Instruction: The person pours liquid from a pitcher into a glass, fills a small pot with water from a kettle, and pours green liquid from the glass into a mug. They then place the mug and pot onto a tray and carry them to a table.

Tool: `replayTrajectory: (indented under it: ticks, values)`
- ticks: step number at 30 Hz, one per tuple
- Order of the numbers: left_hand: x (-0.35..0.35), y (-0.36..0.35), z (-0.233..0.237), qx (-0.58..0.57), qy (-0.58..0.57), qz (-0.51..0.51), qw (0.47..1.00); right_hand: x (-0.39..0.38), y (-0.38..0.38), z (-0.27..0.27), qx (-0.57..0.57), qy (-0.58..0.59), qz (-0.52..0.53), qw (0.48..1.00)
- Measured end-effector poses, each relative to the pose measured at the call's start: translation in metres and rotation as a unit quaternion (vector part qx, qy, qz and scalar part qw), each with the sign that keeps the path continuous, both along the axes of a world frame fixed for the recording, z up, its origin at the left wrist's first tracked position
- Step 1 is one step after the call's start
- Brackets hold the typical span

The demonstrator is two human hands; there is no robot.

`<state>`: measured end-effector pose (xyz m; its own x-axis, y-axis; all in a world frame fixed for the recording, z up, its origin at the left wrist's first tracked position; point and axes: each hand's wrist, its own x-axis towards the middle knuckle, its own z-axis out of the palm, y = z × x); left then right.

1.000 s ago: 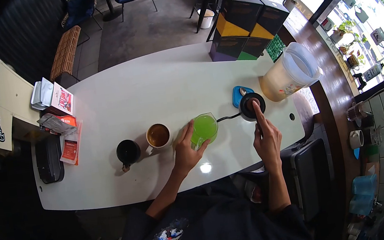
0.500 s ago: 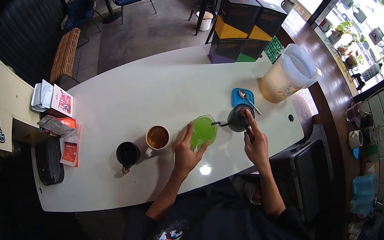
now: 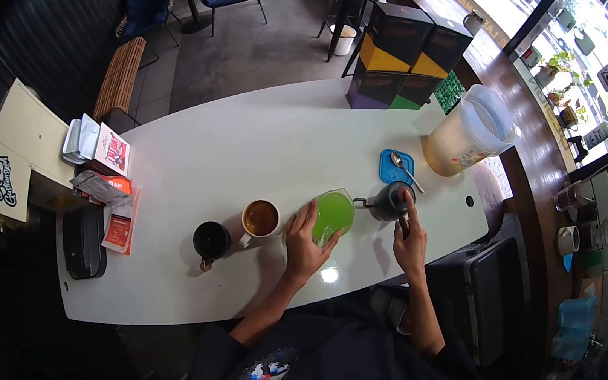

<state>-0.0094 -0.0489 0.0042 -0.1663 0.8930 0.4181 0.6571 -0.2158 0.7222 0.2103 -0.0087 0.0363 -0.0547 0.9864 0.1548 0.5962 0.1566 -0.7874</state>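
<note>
My left hand (image 3: 304, 245) is wrapped round a clear glass (image 3: 347, 194) of bright green liquid, which leans slightly. In my right hand (image 3: 410, 244) is the handle of a dark gooseneck kettle (image 3: 387, 202), with the index finger stretched along its top. The kettle's thin spout points left, its tip just right of the glass's rim. To the left of the glass stand a white cup (image 3: 246, 238) with brown liquid and a dark mug (image 3: 211, 241). Behind the kettle, a spoon (image 3: 403, 166) lies on a blue square lid (image 3: 389, 173).
A large plastic pitcher (image 3: 454, 149) stands at the table's right edge. Black boxes with coloured panels (image 3: 397, 49) are stacked at the far right. Cards and packets (image 3: 117, 198) sit on the left, beside a black case (image 3: 85, 243). The white table (image 3: 237, 137) curves away ahead.
The kettle's spout has drawn back from above the glass to beside its rim, and the kettle looks more level. My left hand still holds the glass. The whole view has shifted slightly.
</note>
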Motion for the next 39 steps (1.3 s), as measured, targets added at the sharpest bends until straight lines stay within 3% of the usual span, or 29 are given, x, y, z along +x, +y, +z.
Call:
replayTrajectory:
  ticks: [8, 15, 17, 19, 21, 22, 24, 25, 27, 30, 34, 37, 39]
  values:
    - [0.009, -0.005, 0.003, 0.012, 0.069, 0.067, 0.995, 0.007, -0.003, -0.014, 0.030, -0.024, 0.007, 0.999]
    - [0.014, -0.012, 0.011, -0.028, 0.054, 0.079, 0.995, 0.013, 0.003, -0.015, 0.072, -0.032, 0.023, 0.997]
    - [0.014, -0.015, 0.018, -0.040, 0.049, 0.054, 0.997, 0.016, 0.005, -0.015, 0.027, -0.070, 0.002, 0.997]
    - [0.010, -0.021, 0.028, -0.047, 0.032, 0.048, 0.997, 0.009, 0.004, -0.009, 0.061, -0.080, 0.001, 0.995]
    - [0.002, -0.028, 0.036, -0.057, 0.012, 0.042, 0.997, 0.004, -0.003, 0.008, 0.078, -0.250, -0.061, 0.963]
    - [-0.006, -0.030, 0.039, -0.043, -0.005, 0.024, 0.999, -0.001, -0.005, 0.015, 0.077, -0.250, -0.058, 0.963]
    - [-0.025, -0.033, 0.052, -0.007, -0.021, 0.008, 1.000, -0.013, -0.009, 0.024, 0.249, -0.236, -0.128, 0.931]
    - [-0.036, -0.032, 0.054, -0.008, -0.020, 0.008, 1.000, -0.018, -0.013, 0.025, 0.248, -0.236, -0.128, 0.931]
    - [-0.054, -0.033, 0.056, 0.018, -0.030, 0.072, 0.997, -0.027, -0.024, 0.025, 0.092, -0.079, -0.001, 0.993]
    - [-0.072, -0.030, 0.063, -0.023, 0.019, 0.115, 0.993, -0.047, -0.033, 0.012, -0.060, 0.088, 0.149, 0.983]
    - [-0.077, -0.031, 0.046, -0.117, 0.065, 0.118, 0.984, -0.070, -0.044, 0.002, -0.059, 0.086, 0.178, 0.979]
    - [-0.079, -0.027, 0.026, -0.093, 0.072, 0.124, 0.985, -0.075, -0.043, -0.016, -0.066, 0.102, 0.170, 0.978]
    - [-0.080, -0.027, 0.027, -0.098, 0.036, 0.126, 0.986, -0.077, -0.043, -0.025, -0.149, 0.172, 0.166, 0.960]
